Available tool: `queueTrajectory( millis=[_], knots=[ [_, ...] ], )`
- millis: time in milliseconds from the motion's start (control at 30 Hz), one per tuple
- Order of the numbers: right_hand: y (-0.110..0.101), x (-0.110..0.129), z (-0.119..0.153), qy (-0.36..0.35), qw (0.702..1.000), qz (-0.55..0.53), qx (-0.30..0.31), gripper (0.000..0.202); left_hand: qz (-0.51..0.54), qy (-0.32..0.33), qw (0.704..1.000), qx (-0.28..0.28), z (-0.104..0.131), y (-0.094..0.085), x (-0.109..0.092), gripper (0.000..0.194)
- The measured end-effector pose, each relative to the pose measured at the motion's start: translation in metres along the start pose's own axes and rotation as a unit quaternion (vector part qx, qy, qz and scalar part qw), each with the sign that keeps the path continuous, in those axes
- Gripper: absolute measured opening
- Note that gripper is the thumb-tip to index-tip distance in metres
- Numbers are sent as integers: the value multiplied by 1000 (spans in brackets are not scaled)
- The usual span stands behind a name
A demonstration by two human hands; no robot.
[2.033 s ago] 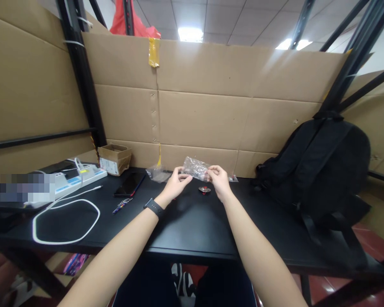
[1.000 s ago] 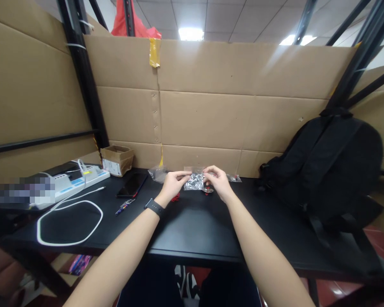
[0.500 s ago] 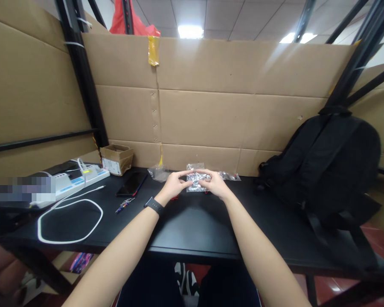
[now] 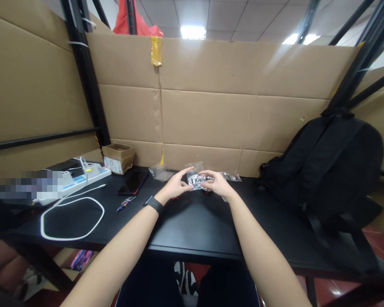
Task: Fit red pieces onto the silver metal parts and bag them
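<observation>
A small shiny, crinkled plastic packet is held up over the back of the table, between my two hands. My left hand grips its left edge, thumb low and index finger stretched along the top. On the right side, my right hand has its thumb and fingers bent round the packet's edge. What lies inside the packet is too small to make out. Bits of something red show on the table just below the hands. Clear plastic bags lie on either side, near the cardboard wall. My left wrist wears a dark watch.
A black backpack fills the right side of the black table. To the left are a phone, a keyring, a small cardboard box, a white cable and a power strip. Cardboard walls enclose the back.
The fingertips of my hands have drawn apart above the packet, and my right hand has shifted slightly right. The packet has tilted and shows less of its height.
</observation>
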State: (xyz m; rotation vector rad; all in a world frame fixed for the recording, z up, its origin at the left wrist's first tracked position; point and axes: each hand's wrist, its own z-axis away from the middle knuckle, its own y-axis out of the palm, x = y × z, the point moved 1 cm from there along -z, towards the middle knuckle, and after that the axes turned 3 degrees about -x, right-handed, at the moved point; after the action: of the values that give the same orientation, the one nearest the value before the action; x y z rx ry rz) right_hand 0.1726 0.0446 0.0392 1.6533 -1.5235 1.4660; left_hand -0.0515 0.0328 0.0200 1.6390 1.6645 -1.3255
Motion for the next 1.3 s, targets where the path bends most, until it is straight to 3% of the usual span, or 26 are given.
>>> queueTrajectory(
  millis=[167, 333, 400, 533, 633, 767, 833, 933, 1133, 1200, 1300],
  knots=[
    [-1, -2, -2, 20, 999, 37, 13, 37, 34, 31, 994, -97, -4, 1, 5, 84],
    [4, 3, 0, 13, 1000, 6, 12, 37, -104, 60, 985, -124, -6, -6, -1, 67],
    [6, 5, -1, 26, 999, -19, -20, 39, -180, 61, 969, -156, -8, -19, -4, 61],
    [7, 5, -2, 47, 996, -25, -69, 38, -303, 18, 911, -281, -15, -65, 4, 56],
    [7, 4, -3, 42, 997, -14, -59, 37, -371, -31, 885, -280, -17, -92, 20, 48],
    [5, -1, -4, 33, 998, 11, -49, 36, -472, -55, 835, -276, -14, -97, 33, 36],
    [5, -5, -5, 24, 998, 41, -44, 36, -508, -58, 810, -287, -12, -92, 36, 42],
    [9, -12, -7, -15, 992, 117, -41, 32, -518, -87, 799, -292, -11, -87, 42, 66],
    [48, -12, -16, -157, 950, 270, -15, 27, -477, -144, 827, -259, -14, -95, 63, 100],
    [66, -11, -26, -168, 936, 309, 19, 28, -468, -136, 833, -262, -14, -97, 67, 105],
    [89, -12, -50, -131, 912, 382, 71, 37, -453, -116, 835, -290, -15, -98, 71, 104]
  ],
)
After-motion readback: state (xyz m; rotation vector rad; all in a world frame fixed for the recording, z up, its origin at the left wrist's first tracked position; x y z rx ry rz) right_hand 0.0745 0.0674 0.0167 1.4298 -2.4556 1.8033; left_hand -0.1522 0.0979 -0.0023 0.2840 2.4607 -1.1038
